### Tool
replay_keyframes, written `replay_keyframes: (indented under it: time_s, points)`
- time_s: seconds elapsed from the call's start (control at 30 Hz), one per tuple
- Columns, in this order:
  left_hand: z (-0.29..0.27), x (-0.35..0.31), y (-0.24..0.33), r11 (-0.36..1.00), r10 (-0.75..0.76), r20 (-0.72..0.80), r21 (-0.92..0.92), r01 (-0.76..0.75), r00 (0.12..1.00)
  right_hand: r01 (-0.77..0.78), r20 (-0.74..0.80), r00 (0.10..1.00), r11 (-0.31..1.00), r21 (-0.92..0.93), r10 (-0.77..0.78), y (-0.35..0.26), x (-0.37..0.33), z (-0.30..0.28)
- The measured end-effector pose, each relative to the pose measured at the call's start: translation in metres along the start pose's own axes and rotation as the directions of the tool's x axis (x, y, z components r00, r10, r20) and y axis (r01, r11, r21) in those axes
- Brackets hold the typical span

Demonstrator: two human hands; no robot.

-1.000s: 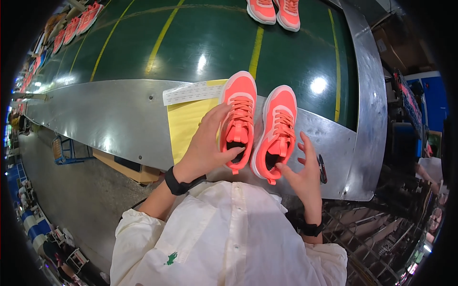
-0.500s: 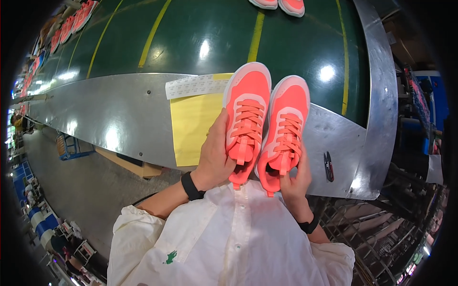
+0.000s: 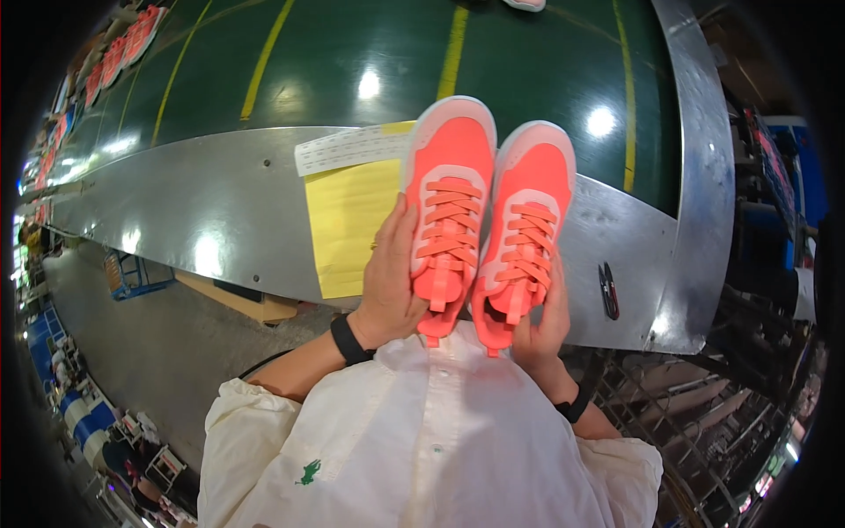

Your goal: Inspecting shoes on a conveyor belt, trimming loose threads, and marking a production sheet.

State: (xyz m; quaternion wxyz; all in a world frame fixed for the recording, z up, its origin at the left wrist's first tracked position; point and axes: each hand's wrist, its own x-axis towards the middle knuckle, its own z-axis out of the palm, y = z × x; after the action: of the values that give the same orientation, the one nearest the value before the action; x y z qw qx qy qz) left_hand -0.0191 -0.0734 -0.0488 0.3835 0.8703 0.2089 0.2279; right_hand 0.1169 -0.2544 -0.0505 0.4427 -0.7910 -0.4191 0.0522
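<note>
Two coral-pink sneakers with orange laces are held side by side before my chest, toes pointing away from me. My left hand [image 3: 392,273] grips the left sneaker [image 3: 451,163] along its outer side near the heel. On the other side, my right hand [image 3: 544,321] is wrapped round the heel part of the right sneaker [image 3: 533,176]. Some fingers of both hands are hidden behind the shoes. Beside the left sneaker, a yellow sheet [image 3: 343,229] lies on the metal edge, with a white strip of printed labels [image 3: 348,151] along its top.
A metal ledge [image 3: 202,189] borders a green conveyor belt [image 3: 352,53] with yellow lines. Small thread snips [image 3: 608,290] lie on the metal at right. More pink sneakers [image 3: 132,40] stand at far left, and another shoe [image 3: 525,3] shows at the top edge. A blue stool [image 3: 132,275] stands at left.
Both sneakers, still in my hands, have shifted slightly up and left in view. The shoes on the belt at the top have mostly slid out of view.
</note>
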Motion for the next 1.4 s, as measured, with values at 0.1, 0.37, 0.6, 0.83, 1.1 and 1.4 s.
replay_keyframes:
  time_s: [0.1,0.37,0.6,0.83,1.1,1.4]
  points:
    - [-0.002,0.0,0.001,1.0,0.01,-0.009,0.005,-0.01,1.0,0.058,-0.013,0.998,0.997,-0.041,-0.059,0.0,0.0,0.002]
    - [0.004,0.014,-0.005,0.997,-0.071,0.01,-0.004,0.071,0.997,-0.09,0.065,0.994,0.995,-0.033,0.092,-0.001,0.016,-0.002]
    - [0.011,0.016,-0.009,0.799,-0.462,0.111,-0.378,0.468,0.88,-0.46,0.212,0.888,0.789,0.407,0.408,0.013,0.031,0.008]
    - [-0.031,0.026,-0.017,0.119,-0.543,0.461,-0.785,0.608,0.702,-0.638,0.342,0.676,0.287,0.714,0.653,0.043,0.018,-0.01]
    - [-0.015,-0.008,-0.04,-0.4,-0.257,0.584,-0.789,0.466,0.77,-0.493,0.426,0.723,-0.025,0.869,0.544,0.033,-0.011,-0.004]
    - [-0.028,-0.016,-0.036,-0.495,-0.32,0.597,-0.768,0.408,0.736,-0.527,0.453,0.767,0.044,0.849,0.455,0.031,-0.016,0.005]
